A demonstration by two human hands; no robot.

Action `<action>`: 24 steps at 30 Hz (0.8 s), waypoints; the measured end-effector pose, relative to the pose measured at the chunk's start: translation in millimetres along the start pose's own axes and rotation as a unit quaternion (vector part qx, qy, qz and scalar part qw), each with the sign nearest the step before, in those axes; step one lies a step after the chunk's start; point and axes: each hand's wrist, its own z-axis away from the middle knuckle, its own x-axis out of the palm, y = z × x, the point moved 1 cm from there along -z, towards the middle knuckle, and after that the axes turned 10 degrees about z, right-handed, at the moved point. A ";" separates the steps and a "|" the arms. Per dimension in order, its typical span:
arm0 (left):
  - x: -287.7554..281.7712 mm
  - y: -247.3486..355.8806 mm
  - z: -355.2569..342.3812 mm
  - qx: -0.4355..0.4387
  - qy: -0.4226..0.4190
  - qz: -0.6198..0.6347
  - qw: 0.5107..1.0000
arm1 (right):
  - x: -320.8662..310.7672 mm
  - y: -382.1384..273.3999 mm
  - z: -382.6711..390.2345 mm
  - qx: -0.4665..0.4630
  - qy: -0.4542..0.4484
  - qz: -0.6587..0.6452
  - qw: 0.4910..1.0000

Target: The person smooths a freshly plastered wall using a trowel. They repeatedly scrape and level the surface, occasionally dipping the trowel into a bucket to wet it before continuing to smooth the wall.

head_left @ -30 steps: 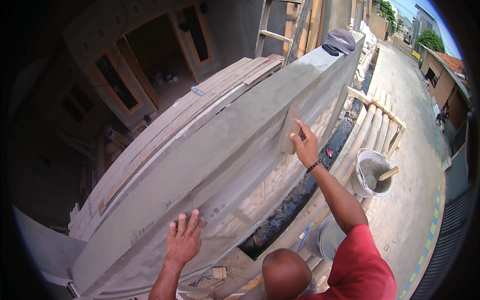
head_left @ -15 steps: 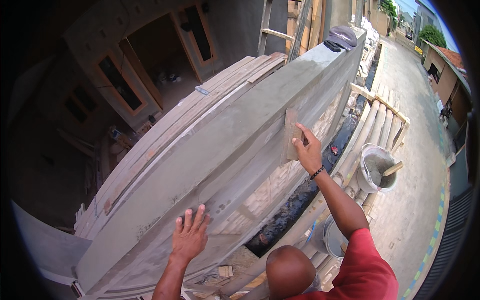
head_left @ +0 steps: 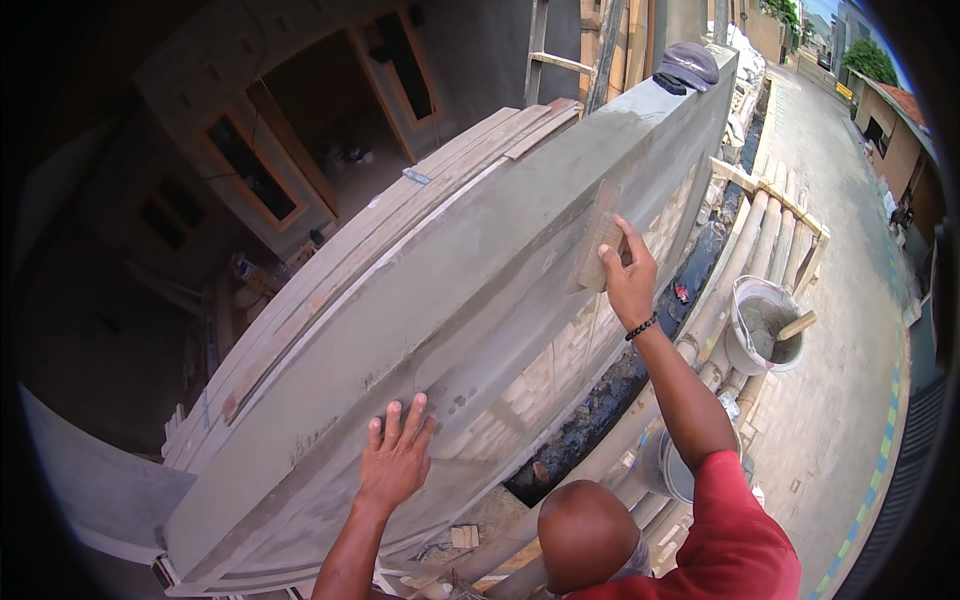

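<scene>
My right hand [head_left: 630,282] grips a flat wooden float [head_left: 600,228], thumb and fingers closed on its back. The float lies against the street-side face of a long grey wall [head_left: 420,310], just under its upper edge, tilted slightly. That face is coated with damp-looking grey plaster on its upper part, with rough bare block showing lower down. Nearer to me, my left hand [head_left: 395,462] rests on the same face with fingers spread, holding nothing. The float's working side is hidden against the wall.
A white bucket [head_left: 738,345] of grey mortar with a wooden handle [head_left: 797,325] stands on bamboo poles [head_left: 762,235] at right. Below it is another bucket [head_left: 684,475]. A dark ditch [head_left: 585,435] runs along the wall. A cap [head_left: 690,64] sits on the wall's far end; planks [head_left: 375,235] lie behind.
My right hand has slid the float up and away along the wall face, and it now tilts more. My left hand stays on the wall. The whole view has shifted slightly.
</scene>
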 end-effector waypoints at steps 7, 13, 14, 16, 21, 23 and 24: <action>2.5 -0.4 -4.9 0.004 -0.021 0.027 0.999 | 30.0 -16.9 44.9 -0.129 -0.054 0.106 0.984; 1.8 -1.5 -0.1 -0.004 -0.034 0.041 0.999 | 19.2 -15.9 25.9 -0.041 0.019 -0.006 0.999; 2.8 -2.3 -1.1 0.000 -0.027 0.026 0.999 | 27.6 -23.9 18.1 -0.052 0.029 -0.002 0.998; 0.0 -1.9 -3.7 -0.002 -0.038 0.050 0.998 | 40.2 -42.2 7.3 -0.082 0.047 0.015 0.995; -7.2 2.8 -5.5 0.006 0.024 0.036 0.999 | 14.1 8.9 92.5 -0.097 -0.150 0.144 0.973; -6.8 -2.8 -2.9 0.016 0.046 -0.009 0.999 | -19.6 16.1 81.6 -0.129 -0.040 0.149 0.980; -6.0 -5.2 0.2 0.019 0.053 -0.030 0.998 | -40.3 8.2 65.7 -0.058 -0.038 0.147 0.987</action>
